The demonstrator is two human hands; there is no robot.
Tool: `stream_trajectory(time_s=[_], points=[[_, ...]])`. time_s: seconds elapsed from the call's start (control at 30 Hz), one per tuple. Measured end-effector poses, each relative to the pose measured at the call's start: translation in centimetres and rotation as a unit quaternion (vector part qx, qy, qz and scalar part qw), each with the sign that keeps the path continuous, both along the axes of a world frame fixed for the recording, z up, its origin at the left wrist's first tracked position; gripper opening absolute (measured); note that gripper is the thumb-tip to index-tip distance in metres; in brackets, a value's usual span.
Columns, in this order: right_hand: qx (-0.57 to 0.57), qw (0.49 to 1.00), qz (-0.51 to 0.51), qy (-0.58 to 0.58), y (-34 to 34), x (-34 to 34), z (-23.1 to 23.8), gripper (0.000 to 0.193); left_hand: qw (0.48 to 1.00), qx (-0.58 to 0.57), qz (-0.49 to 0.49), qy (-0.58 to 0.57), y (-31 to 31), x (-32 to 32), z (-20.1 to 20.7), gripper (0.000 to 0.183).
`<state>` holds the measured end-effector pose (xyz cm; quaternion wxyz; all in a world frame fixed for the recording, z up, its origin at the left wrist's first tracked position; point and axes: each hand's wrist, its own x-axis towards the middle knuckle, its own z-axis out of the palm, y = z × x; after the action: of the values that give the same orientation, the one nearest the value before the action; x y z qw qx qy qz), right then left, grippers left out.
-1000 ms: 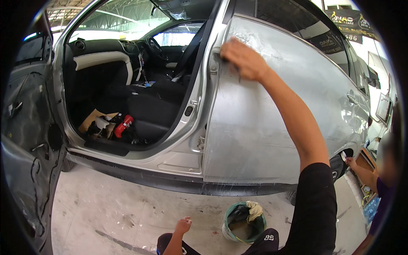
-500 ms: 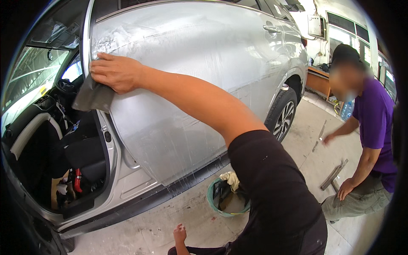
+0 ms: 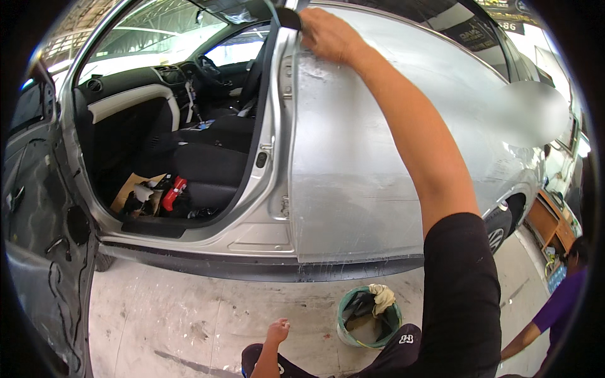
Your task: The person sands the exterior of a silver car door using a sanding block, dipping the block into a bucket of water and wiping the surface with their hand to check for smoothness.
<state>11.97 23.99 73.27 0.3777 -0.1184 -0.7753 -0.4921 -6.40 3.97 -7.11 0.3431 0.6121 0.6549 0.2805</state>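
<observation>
My right hand [image 3: 329, 36] reaches up to the top front corner of the silver car's rear door [image 3: 353, 145]. Its fingers are closed on a dark sandpaper sheet [image 3: 287, 19], which sticks out past the door's front edge beside the pillar; the fingers hide part of the sheet. The door is wet and dull, with greyish smears and drips along its lower edge. My left hand [image 3: 277, 331] is low in front of me, by my knee. Its fingers are curled in, with nothing visible in them, and it touches no part of the car.
A green-rimmed bucket [image 3: 368, 318] with a pale cloth and dark pieces stands on the stained floor. The front door [image 3: 47, 220] hangs open at left, showing the cabin and a red item [image 3: 174, 193]. A person in purple [image 3: 561, 309] is at lower right.
My view has turned left, showing more of the cabin and open front door. My right hand has moved up the door's front edge with the sandpaper. The other person now appears farther right and lower.
</observation>
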Motion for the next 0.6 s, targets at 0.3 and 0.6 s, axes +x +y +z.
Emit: stream_trajectory(time_s=[0.3, 0.6], points=[[-0.034, 0.994, -0.104, 0.016, -1.4, 0.1, -4.4, 0.055, 1.000, -0.008, -0.004, 0.001, 0.3, -0.5, -0.4, 0.040], [-0.056, 0.969, -0.232, -0.064, -4.4, 2.8, -21.0, 0.063, 1.000, -0.004, -0.020, 0.006, 0.6, -1.0, -0.5, 0.040]])
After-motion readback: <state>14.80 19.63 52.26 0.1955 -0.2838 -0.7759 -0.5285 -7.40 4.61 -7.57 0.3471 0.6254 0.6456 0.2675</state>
